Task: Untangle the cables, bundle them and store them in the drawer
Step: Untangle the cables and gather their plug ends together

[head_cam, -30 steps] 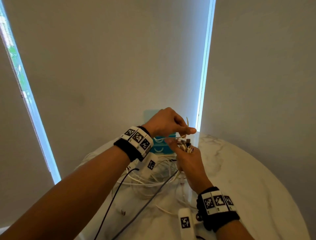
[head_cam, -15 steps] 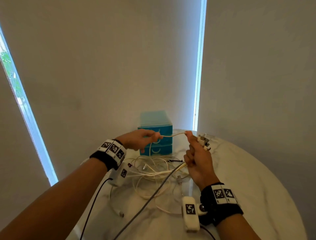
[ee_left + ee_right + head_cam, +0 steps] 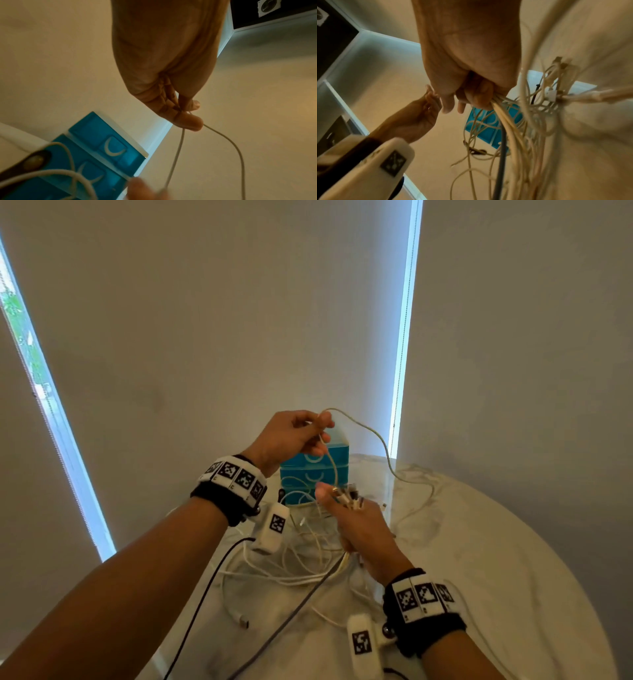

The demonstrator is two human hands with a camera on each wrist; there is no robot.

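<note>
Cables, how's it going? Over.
Left hand pinches one cable, raised. Right hand grips the bunch. Drawers shut, tangle left.

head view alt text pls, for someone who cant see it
Over a round marble table, the left hand pinches one white cable and lifts it, while the right hand grips a bunch of cable ends. More tangled cables lie beneath, with a blue drawer unit behind the hands.
</note>
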